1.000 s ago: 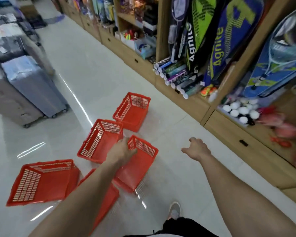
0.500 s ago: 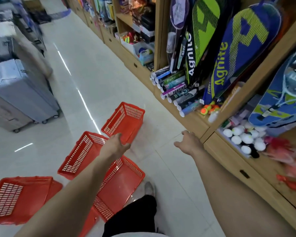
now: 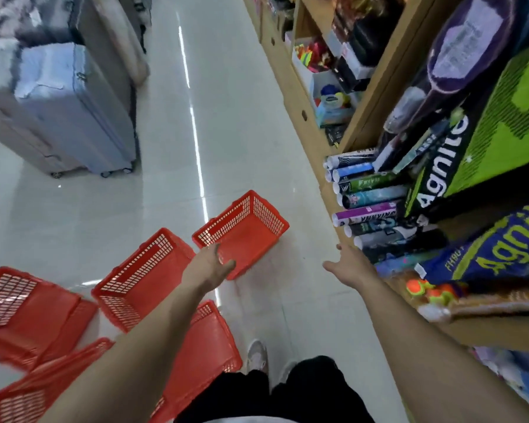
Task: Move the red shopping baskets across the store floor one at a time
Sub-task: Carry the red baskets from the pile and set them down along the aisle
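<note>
Several red plastic shopping baskets lie on the pale tiled floor. The farthest basket (image 3: 248, 230) sits nearest the shelving. My left hand (image 3: 209, 265) reaches over its near corner with fingers apart; whether it touches the rim is unclear. A second basket (image 3: 147, 276) lies just left of that hand. My left forearm crosses over another basket (image 3: 209, 346). Two more rest at the left (image 3: 22, 309) and the bottom left (image 3: 28, 392). My right hand (image 3: 347, 265) hangs open in the air beside the shelf, holding nothing.
Wooden shelving (image 3: 300, 96) with racket bags, shuttlecock tubes (image 3: 367, 196) and toys runs along the right. Wrapped suitcases (image 3: 74, 111) on wheels stand at the left. The aisle floor (image 3: 226, 117) runs ahead between them. My shoe (image 3: 257, 355) is beside the near basket.
I have stepped forward along the aisle. My left hand has left the nearer basket's rim and moved up to the farthest basket. My right hand stays open and has drifted toward the shelf.
</note>
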The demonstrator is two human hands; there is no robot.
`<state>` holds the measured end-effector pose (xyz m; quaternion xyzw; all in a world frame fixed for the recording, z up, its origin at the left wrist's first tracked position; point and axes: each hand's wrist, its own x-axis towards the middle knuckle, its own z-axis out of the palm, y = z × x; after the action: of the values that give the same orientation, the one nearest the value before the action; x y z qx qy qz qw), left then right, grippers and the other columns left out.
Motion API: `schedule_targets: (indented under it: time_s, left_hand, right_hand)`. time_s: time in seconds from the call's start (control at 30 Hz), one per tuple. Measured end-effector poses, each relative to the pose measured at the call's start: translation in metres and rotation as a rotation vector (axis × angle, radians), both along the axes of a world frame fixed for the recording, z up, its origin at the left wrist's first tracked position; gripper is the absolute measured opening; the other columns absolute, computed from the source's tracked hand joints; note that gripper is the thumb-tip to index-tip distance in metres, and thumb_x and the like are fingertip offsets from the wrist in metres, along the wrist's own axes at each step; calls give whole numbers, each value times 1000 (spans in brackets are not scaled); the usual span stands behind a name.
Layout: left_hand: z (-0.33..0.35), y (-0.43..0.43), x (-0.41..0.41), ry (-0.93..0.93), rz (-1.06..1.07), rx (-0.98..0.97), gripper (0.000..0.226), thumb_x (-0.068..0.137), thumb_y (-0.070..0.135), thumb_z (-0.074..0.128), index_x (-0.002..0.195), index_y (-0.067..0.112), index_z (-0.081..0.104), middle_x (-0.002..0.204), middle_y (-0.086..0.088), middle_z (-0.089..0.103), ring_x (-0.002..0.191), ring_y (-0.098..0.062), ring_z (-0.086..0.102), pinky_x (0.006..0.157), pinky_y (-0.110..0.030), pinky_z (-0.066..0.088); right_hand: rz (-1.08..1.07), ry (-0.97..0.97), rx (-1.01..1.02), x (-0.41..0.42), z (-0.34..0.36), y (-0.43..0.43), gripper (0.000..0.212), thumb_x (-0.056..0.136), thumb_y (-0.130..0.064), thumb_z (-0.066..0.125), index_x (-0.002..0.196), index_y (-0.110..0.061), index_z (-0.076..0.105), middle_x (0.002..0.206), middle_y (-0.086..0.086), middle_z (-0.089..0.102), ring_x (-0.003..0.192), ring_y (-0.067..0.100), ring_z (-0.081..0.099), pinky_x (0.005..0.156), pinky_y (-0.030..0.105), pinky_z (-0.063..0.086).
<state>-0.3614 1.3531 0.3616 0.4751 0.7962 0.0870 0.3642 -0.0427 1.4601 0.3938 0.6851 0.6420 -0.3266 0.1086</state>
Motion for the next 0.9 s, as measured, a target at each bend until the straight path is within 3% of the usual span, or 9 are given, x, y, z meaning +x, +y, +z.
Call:
schedule_targets:
  time_s: [0.17,0.23,0.37,0.43,0.6,0.73,0.9]
  left_hand:
    - [-37,29,-21,45,275,-60,90,69,82,41,124,13,57,125,-9,64,109,-28,61,84,-37,44]
    - [-61,44,-26,54,395,-88,90,69,81,40,122,10,59,124,-11,65,111,-29,60,85,-35,43]
    - [-125,80,-31,9,593,-162,85,81,68,53,138,5,50,136,-16,58,123,-31,55,97,-36,41]
    - [-169,95,-37,6,661,-189,79,87,62,57,141,5,47,138,-17,57,124,-32,55,98,-36,41]
    - [-297,131,-58,-42,804,-238,100,72,75,47,143,5,45,138,-17,57,124,-33,55,99,-40,42]
    - [-417,140,-72,-65,894,-251,88,83,61,64,148,6,39,143,-14,53,127,-32,52,104,-41,40]
    - [-538,135,-81,13,1077,-183,76,86,47,67,142,2,43,136,-18,57,122,-35,56,103,-46,43]
  right_hand:
    - [187,19,-55,-39,-62,123,72,85,-46,67,145,-14,44,139,13,51,124,33,52,95,39,45]
    - [243,30,-76,-52,-95,173,69,86,-42,68,143,-9,47,136,17,54,122,35,55,96,39,47]
    - [338,7,-109,-82,-171,264,64,89,-42,65,142,-9,49,137,16,56,124,35,54,98,40,44]
    - [367,6,-109,-102,-214,299,64,89,-43,65,142,-10,49,137,15,56,123,35,55,96,39,45]
    - [422,61,-130,-158,-348,352,67,86,-42,69,141,-8,50,136,15,58,122,32,58,98,40,46]
    - [442,58,-127,-183,-467,374,69,85,-43,70,141,-9,50,136,15,59,120,33,59,95,42,47]
    - [382,9,-30,-200,-585,396,80,85,-39,71,149,-5,37,143,22,49,128,41,52,104,49,44]
